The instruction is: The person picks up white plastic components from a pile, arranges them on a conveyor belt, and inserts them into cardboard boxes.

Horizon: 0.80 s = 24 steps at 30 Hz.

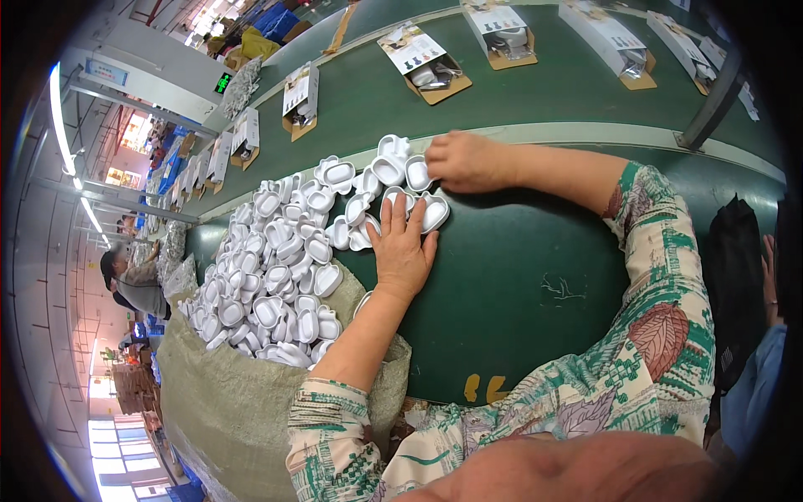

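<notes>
White plastic pieces, shaped like small oval dishes with a knobbed end, lie loose on the dark green table [502, 284]. My left hand [401, 251] rests palm down with its fingers apart, over a white piece [434, 215] and its neighbours. Just beyond it, my right hand [468, 161] is closed, knuckles up. It meets the right edge of another white piece [418, 173]; its fingertips are hidden, so I cannot tell what it grips. More pieces form a large heap [276, 243] to the left of my left hand.
The heap spills from a pale green woven sack [226, 410]. Past a metal rail [569, 134], a green conveyor [351, 117] carries opened boxes [422, 63] with white items inside. A metal post [713, 100] rises at the right. A person [138, 280] stands far left.
</notes>
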Each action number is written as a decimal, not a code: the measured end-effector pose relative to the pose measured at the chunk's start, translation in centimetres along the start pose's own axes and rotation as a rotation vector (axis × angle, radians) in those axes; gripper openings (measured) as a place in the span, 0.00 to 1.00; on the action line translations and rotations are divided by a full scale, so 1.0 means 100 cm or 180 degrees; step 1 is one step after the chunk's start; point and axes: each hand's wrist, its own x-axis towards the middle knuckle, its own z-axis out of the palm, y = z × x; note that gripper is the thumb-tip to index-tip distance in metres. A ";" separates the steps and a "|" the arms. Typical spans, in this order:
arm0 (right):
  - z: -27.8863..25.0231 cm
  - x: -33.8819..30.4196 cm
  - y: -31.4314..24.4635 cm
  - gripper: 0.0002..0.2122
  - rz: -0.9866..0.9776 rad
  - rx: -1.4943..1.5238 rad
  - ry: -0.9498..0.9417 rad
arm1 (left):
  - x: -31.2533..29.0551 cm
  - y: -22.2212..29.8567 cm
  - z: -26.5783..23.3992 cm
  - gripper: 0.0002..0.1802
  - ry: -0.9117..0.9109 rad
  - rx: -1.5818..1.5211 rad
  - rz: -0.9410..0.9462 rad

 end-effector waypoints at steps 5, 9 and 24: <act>0.001 -0.006 0.012 0.03 -0.0066 -0.0250 -0.0002 | -0.003 -0.003 0.006 0.29 0.0036 -0.0030 0.0041; -0.024 -0.017 0.053 0.05 0.0722 -0.0659 0.0167 | -0.002 0.000 0.004 0.30 0.0001 -0.0082 0.0055; -0.036 -0.048 0.055 0.04 0.0939 -0.0963 0.0330 | -0.002 -0.001 0.003 0.30 -0.0013 -0.0116 0.0080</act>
